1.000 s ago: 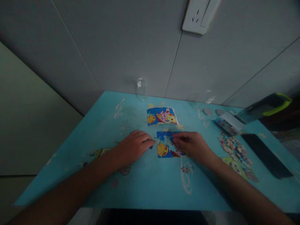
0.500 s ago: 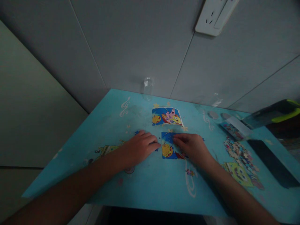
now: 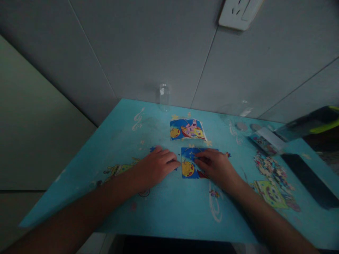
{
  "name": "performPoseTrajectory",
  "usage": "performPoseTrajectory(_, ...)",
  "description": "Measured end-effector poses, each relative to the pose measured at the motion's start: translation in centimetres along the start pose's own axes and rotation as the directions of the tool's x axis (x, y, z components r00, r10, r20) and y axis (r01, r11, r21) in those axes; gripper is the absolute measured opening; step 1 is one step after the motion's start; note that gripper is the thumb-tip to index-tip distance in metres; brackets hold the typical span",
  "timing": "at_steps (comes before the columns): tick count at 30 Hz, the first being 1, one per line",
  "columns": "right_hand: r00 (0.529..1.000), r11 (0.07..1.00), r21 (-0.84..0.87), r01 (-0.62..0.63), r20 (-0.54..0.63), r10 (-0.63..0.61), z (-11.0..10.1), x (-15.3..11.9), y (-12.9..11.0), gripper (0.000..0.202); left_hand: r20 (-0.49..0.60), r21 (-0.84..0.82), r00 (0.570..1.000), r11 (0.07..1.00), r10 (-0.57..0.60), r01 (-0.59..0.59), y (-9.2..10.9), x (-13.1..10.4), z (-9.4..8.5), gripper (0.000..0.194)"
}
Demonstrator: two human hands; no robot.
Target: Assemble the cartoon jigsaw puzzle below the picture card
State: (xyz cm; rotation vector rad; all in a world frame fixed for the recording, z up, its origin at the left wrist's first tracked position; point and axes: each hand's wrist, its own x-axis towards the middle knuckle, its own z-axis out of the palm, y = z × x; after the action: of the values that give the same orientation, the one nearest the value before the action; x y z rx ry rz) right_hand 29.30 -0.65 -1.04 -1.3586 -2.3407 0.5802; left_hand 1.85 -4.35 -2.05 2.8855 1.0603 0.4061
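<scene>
A partly assembled jigsaw puzzle [image 3: 188,168] lies on the table, showing a yellow burger shape on blue. My right hand [image 3: 214,163] covers its right side, thumb and forefinger pinched at a small blue puzzle piece, mostly hidden by the fingertips. Left of the puzzle rests my left hand [image 3: 160,164], its fingers loosely extended on the tabletop and its thumb pointing at the puzzle's edge. Loose blue pieces [image 3: 153,149] peek out around that hand. Behind the puzzle is a picture sheet [image 3: 187,129] with the same burger and cartoon figures.
Many loose pieces [image 3: 272,171] are heaped at the right, beside a dark flat object [image 3: 309,180] and a printed packet [image 3: 267,141]. A clear container [image 3: 164,97] stands by the wall. One stray piece [image 3: 214,193] lies in front of the puzzle on the blue table [image 3: 169,218].
The view has tilted slightly. My right hand has shifted a little at the puzzle, showing more of its top edge and a piece beyond. My left hand stays in place.
</scene>
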Motion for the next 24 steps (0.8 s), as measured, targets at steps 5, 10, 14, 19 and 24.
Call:
performPoseTrajectory(5, 1.000, 0.999, -0.045, 0.015, -0.014, -0.016, 0.08, -0.06, -0.26, 0.011, 0.014, 0.006, 1.000, 1.000, -0.004, 0.004, 0.10, 0.04, -0.22, 0.025)
performPoseTrajectory(10, 0.999, 0.998, -0.054, 0.030, -0.012, -0.030, 0.11, 0.00, -0.45, 0.011, 0.015, 0.008, 1.000, 1.000, -0.006, 0.006, 0.10, 0.00, -0.17, 0.025)
performPoseTrajectory(14, 1.000, 0.998, -0.061, 0.021, -0.020, -0.023, 0.23, 0.11, -0.42, 0.011, 0.001, 0.011, 1.000, 1.000, -0.005, 0.005, 0.12, 0.02, -0.10, 0.025)
performPoseTrajectory(19, 0.999, 0.998, -0.059, 0.024, -0.034, -0.026, 0.29, 0.19, -0.55, 0.011, 0.026, 0.010, 1.000, 1.000, -0.005, 0.005, 0.15, 0.06, -0.25, 0.025)
performPoseTrajectory(24, 0.998, 0.997, -0.061, 0.038, -0.037, -0.040, 0.17, 0.13, -0.69, 0.011, 0.038, 0.000, 0.999, 1.000, -0.011, 0.011, 0.07, 0.01, -0.20, 0.027)
